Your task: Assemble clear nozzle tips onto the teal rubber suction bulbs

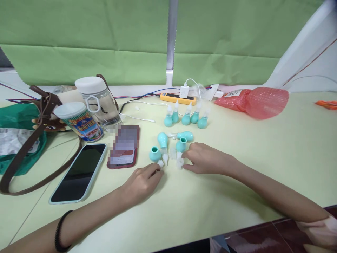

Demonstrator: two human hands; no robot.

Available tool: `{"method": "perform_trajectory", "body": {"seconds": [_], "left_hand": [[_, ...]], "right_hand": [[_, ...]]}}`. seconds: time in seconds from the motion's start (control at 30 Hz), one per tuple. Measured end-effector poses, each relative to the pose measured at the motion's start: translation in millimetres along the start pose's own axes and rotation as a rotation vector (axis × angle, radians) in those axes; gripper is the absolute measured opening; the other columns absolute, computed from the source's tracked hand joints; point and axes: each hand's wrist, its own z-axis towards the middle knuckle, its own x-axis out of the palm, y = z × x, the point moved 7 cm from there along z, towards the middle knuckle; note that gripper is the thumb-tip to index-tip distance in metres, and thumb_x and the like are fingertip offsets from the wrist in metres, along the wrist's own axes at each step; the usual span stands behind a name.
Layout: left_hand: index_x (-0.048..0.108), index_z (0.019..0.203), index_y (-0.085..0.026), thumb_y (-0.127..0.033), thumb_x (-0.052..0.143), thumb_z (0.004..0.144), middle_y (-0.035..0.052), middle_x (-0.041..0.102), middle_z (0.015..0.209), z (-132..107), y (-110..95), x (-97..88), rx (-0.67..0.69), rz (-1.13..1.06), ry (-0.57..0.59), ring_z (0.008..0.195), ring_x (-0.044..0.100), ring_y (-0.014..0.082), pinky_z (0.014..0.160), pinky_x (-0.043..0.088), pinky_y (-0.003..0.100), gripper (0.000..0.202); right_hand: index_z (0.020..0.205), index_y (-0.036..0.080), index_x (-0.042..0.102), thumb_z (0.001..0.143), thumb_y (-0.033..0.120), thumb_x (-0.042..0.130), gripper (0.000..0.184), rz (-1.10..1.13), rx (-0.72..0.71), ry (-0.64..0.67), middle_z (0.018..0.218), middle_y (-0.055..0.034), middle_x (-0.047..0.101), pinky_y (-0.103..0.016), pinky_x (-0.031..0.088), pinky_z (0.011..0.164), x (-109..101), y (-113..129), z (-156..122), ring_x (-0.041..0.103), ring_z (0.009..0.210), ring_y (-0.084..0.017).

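Note:
My left hand (144, 181) rests on the table with its fingers curled in a pinch. A small clear plastic piece (160, 163) shows at its fingertips, below an open-mouthed teal rubber bulb (155, 154). My right hand (201, 158) has thumb and fingers closed on a clear plastic cup-shaped piece (179, 163). Just above it a second open teal bulb (181, 144) stands tilted. Between the hands lie a teal bulb nasal aspirator (163, 140) with a clear tip, and a loose clear cylinder (172, 153). Another aspirator (185, 136) lies sideways behind.
Several assembled aspirators (185, 118) stand farther back. Behind them are a yellow power strip (168, 98) with a white charger and a red bubble-wrap bag (268, 102). To the left are two phones (81, 172), a snack can (84, 124), a water bottle (105, 109) and a brown strap (21, 158).

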Motion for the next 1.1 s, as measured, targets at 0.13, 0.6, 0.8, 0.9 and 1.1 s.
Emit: {"method": "perform_trajectory", "body": {"seconds": [0.13,0.6,0.8,0.9,1.1], "left_hand": [[0.055,0.078,-0.011,-0.009,0.043,0.079,0.0108,0.059,0.085,-2,-5,2.1,0.041,-0.108,0.011,0.077,0.058,0.0154,0.059,0.052,0.024,0.012],[0.057,0.084,-0.007,-0.010,0.053,0.071,0.0130,0.063,0.081,6,-34,-10.0,0.323,-0.001,-0.075,0.081,0.059,0.0211,0.066,0.053,0.030,0.014],[0.055,0.083,-0.011,-0.013,0.054,0.073,0.0048,0.056,0.064,3,-29,-0.9,0.238,0.007,0.031,0.060,0.051,0.0149,0.050,0.045,0.027,0.010],[0.053,0.094,-0.013,-0.021,0.051,0.076,0.0031,0.052,0.063,3,-32,-0.4,0.258,-0.030,0.103,0.058,0.047,0.0143,0.048,0.041,0.027,0.019],[0.055,0.087,-0.014,-0.014,0.045,0.079,0.0031,0.051,0.064,4,-27,12.7,0.143,-0.076,0.217,0.061,0.044,0.0145,0.051,0.039,0.026,0.013]], "right_hand": [[0.060,0.013,0.056,0.073,0.020,0.048,0.016,-0.092,0.067,0.065,0.062,-0.0071,0.054,-0.024,0.026,0.045,0,-7,-5,0.051,0.058,-0.016],[0.111,0.018,0.050,0.072,0.031,0.050,0.041,0.039,0.217,-0.312,0.113,-0.0084,0.052,-0.031,0.039,0.072,-15,-81,11,0.047,0.101,-0.025],[0.103,0.017,0.055,0.073,0.026,0.047,0.033,0.184,0.145,-0.275,0.097,-0.0068,0.060,-0.029,0.040,0.071,2,-84,20,0.054,0.088,-0.021],[0.093,0.016,0.058,0.068,0.026,0.051,0.028,0.203,0.224,-0.415,0.080,-0.0057,0.063,-0.028,0.040,0.062,-13,-88,13,0.056,0.072,-0.020],[0.073,0.015,0.054,0.061,0.019,0.049,0.014,0.655,0.295,-0.834,0.065,0.0000,0.055,-0.024,0.040,0.049,-40,-85,-8,0.049,0.049,-0.011]]}}
